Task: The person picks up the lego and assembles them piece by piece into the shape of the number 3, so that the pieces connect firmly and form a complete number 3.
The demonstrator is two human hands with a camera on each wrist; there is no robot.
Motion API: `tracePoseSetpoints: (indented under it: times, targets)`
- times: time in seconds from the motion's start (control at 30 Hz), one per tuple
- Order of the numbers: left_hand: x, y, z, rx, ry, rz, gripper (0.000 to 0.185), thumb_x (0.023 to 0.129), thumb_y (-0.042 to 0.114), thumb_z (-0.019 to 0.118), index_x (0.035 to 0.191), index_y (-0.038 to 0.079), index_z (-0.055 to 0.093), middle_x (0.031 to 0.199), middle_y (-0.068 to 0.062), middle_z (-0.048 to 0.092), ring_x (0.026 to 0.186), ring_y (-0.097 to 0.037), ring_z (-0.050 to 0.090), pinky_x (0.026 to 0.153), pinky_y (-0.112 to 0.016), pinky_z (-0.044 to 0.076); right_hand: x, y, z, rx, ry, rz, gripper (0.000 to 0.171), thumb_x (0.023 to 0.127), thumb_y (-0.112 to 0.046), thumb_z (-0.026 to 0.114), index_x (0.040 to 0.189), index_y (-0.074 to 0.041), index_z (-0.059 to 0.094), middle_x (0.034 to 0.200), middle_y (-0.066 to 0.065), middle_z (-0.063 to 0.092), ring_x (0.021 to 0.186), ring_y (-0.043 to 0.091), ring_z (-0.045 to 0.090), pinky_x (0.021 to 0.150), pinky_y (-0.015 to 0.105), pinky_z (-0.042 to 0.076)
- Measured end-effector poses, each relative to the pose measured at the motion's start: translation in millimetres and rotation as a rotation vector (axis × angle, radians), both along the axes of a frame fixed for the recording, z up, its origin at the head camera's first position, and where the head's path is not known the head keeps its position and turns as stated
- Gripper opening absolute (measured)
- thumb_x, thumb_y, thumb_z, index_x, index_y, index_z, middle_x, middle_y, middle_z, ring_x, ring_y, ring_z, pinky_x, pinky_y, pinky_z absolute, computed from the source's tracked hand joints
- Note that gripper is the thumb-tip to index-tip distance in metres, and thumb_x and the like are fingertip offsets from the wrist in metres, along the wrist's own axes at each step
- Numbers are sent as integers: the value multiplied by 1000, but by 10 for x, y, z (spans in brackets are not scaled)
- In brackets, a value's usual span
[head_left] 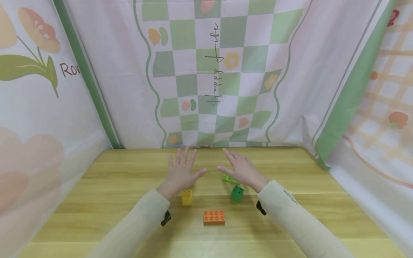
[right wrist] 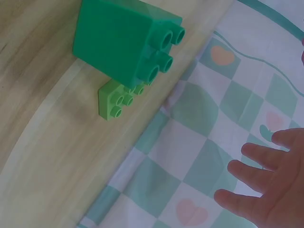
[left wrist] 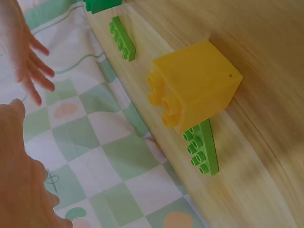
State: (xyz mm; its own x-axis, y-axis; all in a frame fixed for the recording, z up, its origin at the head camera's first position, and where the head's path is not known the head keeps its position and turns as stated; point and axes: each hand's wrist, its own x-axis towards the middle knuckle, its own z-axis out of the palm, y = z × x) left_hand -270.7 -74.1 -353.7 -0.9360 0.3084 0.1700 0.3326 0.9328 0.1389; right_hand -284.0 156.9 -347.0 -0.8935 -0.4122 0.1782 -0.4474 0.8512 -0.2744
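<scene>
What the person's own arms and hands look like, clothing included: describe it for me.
The left hand and right hand are bare, without gloves. The long cream fabric left sleeve looks plain; the matching cream fabric right sleeve bears small dark lettering, too small to read. A small black angular piece shows near each sleeve's end.

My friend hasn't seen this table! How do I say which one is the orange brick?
On the wooden table, look between the pale sleeves. The orange brick lies there, nearer the camera than the yellow block and the dark green block. It's the only orange one, flatter and wider than those two, with eight studs on top.
</scene>
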Motion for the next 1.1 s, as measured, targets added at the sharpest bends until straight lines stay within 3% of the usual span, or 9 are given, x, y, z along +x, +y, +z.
tracePoseSetpoints:
  times: [0.33,0.77,1.1]
  targets:
    - [80,-7,-35,-3,18,-21,80,89,67,25,148,17,5,151,-10,-6,134,-36,-8,102,-54,-8,33,44,-54,-45,32,30,81,90,-58,43,146,-6,18,143,22,30,128,40,29,102,57,19]
    - [194,-4,-85,111,54,-110,80,90,62,35,148,12,11,151,-12,-1,135,-37,-2,103,-55,-4,102,82,-89,-91,22,37,79,89,-51,51,146,-7,19,142,21,31,126,40,32,101,55,24]
    - [255,-26,-148,156,52,-160,81,90,61,35,148,10,10,151,-13,-1,135,-36,-1,104,-55,0,171,127,-115,-132,32,57,89,83,-63,48,146,-7,19,139,22,36,123,40,36,98,56,29]
